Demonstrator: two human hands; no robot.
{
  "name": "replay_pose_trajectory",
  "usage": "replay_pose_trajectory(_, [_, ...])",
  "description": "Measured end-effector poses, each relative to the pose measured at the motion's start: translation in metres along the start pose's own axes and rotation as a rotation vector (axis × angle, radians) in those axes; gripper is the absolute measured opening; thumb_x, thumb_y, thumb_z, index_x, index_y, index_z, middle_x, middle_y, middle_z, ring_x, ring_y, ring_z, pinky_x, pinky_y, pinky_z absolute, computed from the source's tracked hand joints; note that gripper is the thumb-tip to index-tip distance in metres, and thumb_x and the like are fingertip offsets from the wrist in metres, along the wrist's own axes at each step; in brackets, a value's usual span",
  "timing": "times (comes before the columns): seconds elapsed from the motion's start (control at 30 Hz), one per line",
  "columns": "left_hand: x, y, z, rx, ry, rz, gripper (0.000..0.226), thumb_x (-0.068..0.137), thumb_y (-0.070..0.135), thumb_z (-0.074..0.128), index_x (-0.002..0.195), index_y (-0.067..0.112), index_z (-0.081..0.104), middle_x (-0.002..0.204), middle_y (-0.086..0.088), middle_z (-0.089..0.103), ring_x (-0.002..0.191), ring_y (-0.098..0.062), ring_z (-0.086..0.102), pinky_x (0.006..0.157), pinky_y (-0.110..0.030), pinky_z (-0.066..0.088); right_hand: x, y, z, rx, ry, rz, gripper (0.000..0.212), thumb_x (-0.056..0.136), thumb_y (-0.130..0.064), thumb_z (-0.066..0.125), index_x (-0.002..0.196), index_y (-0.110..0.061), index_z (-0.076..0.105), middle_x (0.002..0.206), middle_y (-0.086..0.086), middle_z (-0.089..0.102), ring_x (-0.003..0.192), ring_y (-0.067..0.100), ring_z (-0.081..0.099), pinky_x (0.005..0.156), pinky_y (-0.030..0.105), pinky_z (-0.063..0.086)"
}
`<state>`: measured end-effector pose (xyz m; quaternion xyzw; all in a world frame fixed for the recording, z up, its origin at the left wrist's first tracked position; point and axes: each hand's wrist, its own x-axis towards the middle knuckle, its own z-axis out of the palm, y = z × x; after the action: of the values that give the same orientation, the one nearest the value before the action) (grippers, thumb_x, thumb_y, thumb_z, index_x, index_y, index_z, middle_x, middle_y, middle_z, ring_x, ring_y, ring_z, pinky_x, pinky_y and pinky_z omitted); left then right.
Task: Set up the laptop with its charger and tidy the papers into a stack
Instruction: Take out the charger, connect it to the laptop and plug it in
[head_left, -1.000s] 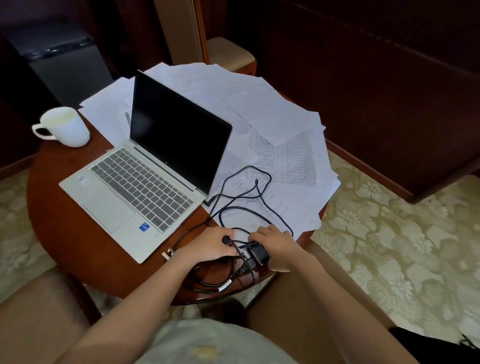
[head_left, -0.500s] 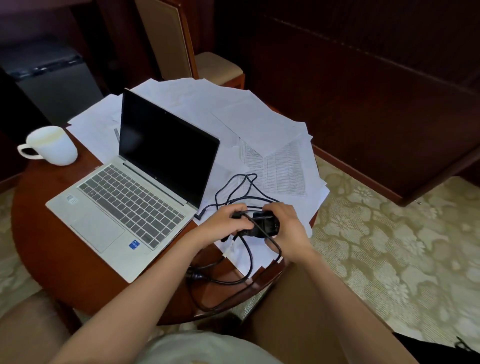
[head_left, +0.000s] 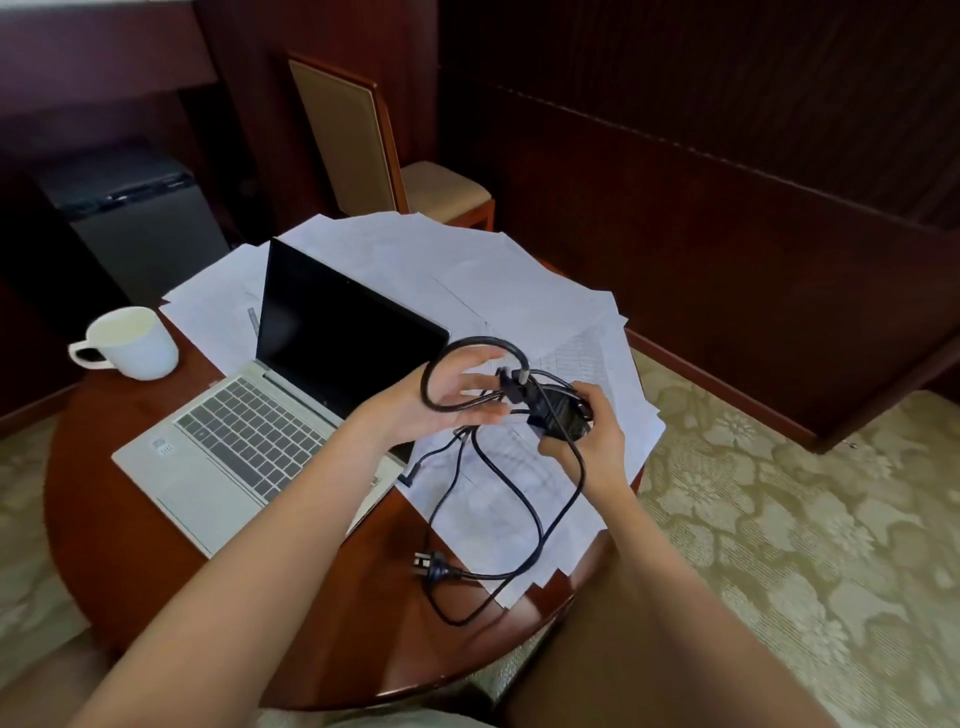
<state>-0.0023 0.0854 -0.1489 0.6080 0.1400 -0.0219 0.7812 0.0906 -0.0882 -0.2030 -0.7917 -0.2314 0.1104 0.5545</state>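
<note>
Charger (head_left: 560, 415), a matte black brick, is gripped above the bench (head_left: 130, 545) by the right hand (head_left: 587, 441). Its rubbery cord (head_left: 488, 340) loops over the left hand (head_left: 441, 400), whose fingers are loose. The plug (head_left: 431, 564) lies on glossy wood, unconnected. The silver laptop (head_left: 270, 436) stands open, screen dark. Thin white papers (head_left: 493, 280) lie fanned, not yet stacked.

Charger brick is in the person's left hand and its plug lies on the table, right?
Not quite. The charger brick is gripped in the right hand, not the left hand, which only has a cable loop draped round it. The plug does lie on the table. The head view shows it.
</note>
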Motion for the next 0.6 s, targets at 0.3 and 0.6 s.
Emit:
replay_pose_trajectory(0.3, [-0.016, -0.084, -0.003, 0.660, 0.285, -0.477, 0.048, 0.094, 0.016, 0.049, 0.139, 0.007, 0.034, 0.128, -0.011, 0.047, 0.108, -0.021, 0.050, 0.082, -0.026, 0.042, 0.004, 0.007, 0.007, 0.106, 0.031, 0.186, 0.052, 0.046, -0.013, 0.065, 0.087, -0.039, 0.047, 0.084, -0.005, 0.057, 0.076, 0.026, 0.055, 0.074, 0.046, 0.053])
replay_pose_trajectory(0.6, [-0.007, -0.135, 0.002, 0.782, 0.260, -0.552, 0.067, 0.088, 0.029, 0.057, 0.142, 0.005, 0.024, 0.145, -0.013, 0.032, 0.132, -0.027, 0.035, 0.101, -0.030, 0.035, 0.003, 0.001, 0.005, 0.166, 0.015, 0.284, 0.052, 0.058, 0.003, 0.068, 0.099, -0.022, 0.049, 0.070, 0.010, 0.057, 0.048, 0.024, 0.048, 0.044, 0.022, 0.037])
